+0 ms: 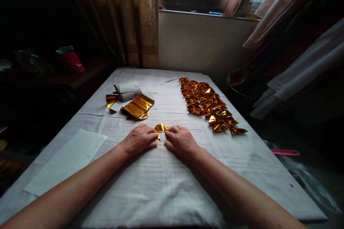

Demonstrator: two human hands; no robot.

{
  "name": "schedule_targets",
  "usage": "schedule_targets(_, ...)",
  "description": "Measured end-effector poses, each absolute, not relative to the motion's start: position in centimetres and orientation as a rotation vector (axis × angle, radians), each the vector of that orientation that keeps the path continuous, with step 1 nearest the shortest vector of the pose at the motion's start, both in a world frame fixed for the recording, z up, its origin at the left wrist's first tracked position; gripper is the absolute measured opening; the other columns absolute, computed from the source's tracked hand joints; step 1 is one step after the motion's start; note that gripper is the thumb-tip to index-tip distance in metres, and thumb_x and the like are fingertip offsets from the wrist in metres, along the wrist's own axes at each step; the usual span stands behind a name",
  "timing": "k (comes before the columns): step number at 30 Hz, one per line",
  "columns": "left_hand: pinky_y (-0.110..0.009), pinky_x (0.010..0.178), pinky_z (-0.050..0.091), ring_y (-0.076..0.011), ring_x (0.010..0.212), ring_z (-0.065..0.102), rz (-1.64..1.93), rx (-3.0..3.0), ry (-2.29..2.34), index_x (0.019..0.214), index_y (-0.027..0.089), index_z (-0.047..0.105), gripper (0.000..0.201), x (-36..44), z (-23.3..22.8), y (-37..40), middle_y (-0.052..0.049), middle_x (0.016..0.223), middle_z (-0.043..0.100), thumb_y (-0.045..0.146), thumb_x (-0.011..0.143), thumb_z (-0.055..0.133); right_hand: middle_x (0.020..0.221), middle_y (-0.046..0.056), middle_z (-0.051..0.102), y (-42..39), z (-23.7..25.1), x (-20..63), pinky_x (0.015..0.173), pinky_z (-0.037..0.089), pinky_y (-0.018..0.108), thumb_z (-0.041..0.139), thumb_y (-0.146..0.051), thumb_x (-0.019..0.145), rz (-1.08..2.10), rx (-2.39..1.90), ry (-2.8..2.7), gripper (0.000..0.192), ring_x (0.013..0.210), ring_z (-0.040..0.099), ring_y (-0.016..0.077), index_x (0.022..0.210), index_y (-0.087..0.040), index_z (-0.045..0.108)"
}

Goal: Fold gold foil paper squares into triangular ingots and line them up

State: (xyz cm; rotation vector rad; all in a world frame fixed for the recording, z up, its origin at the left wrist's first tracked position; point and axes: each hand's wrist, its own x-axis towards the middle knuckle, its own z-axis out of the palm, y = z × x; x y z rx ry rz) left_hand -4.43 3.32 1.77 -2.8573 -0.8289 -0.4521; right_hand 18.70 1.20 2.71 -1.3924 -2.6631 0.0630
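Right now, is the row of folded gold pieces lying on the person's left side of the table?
No, the row of folded gold pieces lies to the right of both hands, beyond the right hand.

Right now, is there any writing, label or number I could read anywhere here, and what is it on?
None can be read.
Red packet on the dark side shelf: white marks, too blurred to read.
White sheet on the table: nothing readable shows.
Gold foil piece between the hands: no print visible.

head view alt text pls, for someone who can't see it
Two bare hands, left hand and right hand, pinch a small gold foil piece between them on a white cloth-covered table. A row of folded gold pieces lies to the right, a stack of gold foil sheets to the left.
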Motion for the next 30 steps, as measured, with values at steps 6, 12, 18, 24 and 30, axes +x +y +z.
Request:
schedule_targets(6,-0.036,0.073,0.041,-0.0180,0.061,0.058,-0.244,-2.757,-0.720,0.076,0.017,0.062,0.028,-2.6,2.1,4.2,-0.005,0.069,0.067,0.026,0.098,0.047,0.107,0.011,0.066,2.2,5.0,18.2,0.080,0.045,0.031,0.063,-0.041,0.088,0.089,-1.444,-2.882,0.025,0.096,0.060,0.0234,0.100,-0.020,0.070)
schedule_targets(12,-0.036,0.075,0.042,-0.0179,0.057,0.057,-0.232,-2.696,-0.760,0.072,0.015,0.060,0.025,-1.5,1.8,3.9,-0.006,0.064,0.065,0.005,0.090,0.046,0.103,0.010,0.067,1.9,3.6,18.3,0.082,0.045,0.031,0.064,-0.037,0.087,0.017,-1.437,-2.786,0.022,0.095,0.060,0.0232,0.097,-0.019,0.069)
schedule_targets(18,-0.036,0.079,0.042,-0.0175,0.063,0.061,-0.336,-2.634,-0.956,0.079,0.017,0.060,0.023,-2.5,1.4,2.8,-0.003,0.069,0.067,0.010,0.095,0.046,0.105,0.010,0.070,1.9,0.9,19.1,0.085,0.045,0.031,0.050,-0.024,0.096,0.030,-1.362,-2.554,0.022,0.095,0.061,0.0206,0.110,-0.016,0.065)
schedule_targets(24,-0.031,0.073,0.043,-0.0176,0.076,0.062,-0.580,-2.656,-1.228,0.082,0.020,0.066,0.019,-2.8,0.6,2.3,-0.003,0.080,0.070,0.027,0.095,0.054,0.104,0.008,0.071,2.3,-0.6,19.3,0.083,0.046,0.031,0.053,-0.027,0.096,0.071,-1.310,-2.369,0.020,0.093,0.061,0.0204,0.104,-0.021,0.071)
schedule_targets(30,-0.033,0.076,0.045,-0.0202,0.082,0.061,-0.578,-2.728,-1.516,0.085,0.019,0.069,0.020,-2.6,1.1,3.1,-0.005,0.083,0.069,0.030,0.094,0.054,0.093,0.005,0.069,3.6,0.1,19.2,0.080,0.045,0.028,0.056,-0.028,0.094,0.257,-1.410,-2.343,0.019,0.087,0.060,0.0171,0.088,-0.021,0.072)
